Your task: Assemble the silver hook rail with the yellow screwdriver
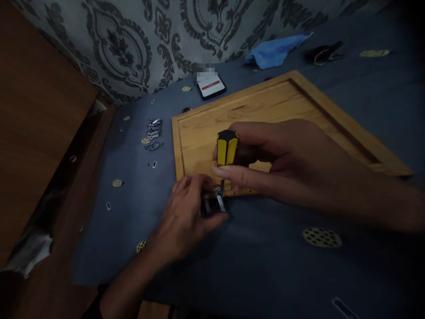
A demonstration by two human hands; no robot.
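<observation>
My right hand (265, 159) is closed around the yellow and black handle of a screwdriver (227, 148), held upright with its shaft pointing down. The tip meets a small metal fitting (221, 202) at the near edge of a wooden board (229, 115). Thumb and fingers of my left hand (186, 215) are curled around that same fitting, steadying it against the board's edge. Exactly how the fitting joins the board is partly hidden by the fingers. The board has a raised rim and lies flat on a dark blue patterned cloth.
Several metal fittings (153, 133) lie on the cloth (133, 212) left of the board. Behind it are a phone (211, 86), a blue rag (275, 51) and a dark tool-like object (323, 54). A patterned wall (179, 35) rises at the back; a wooden panel (43, 93) stands at left.
</observation>
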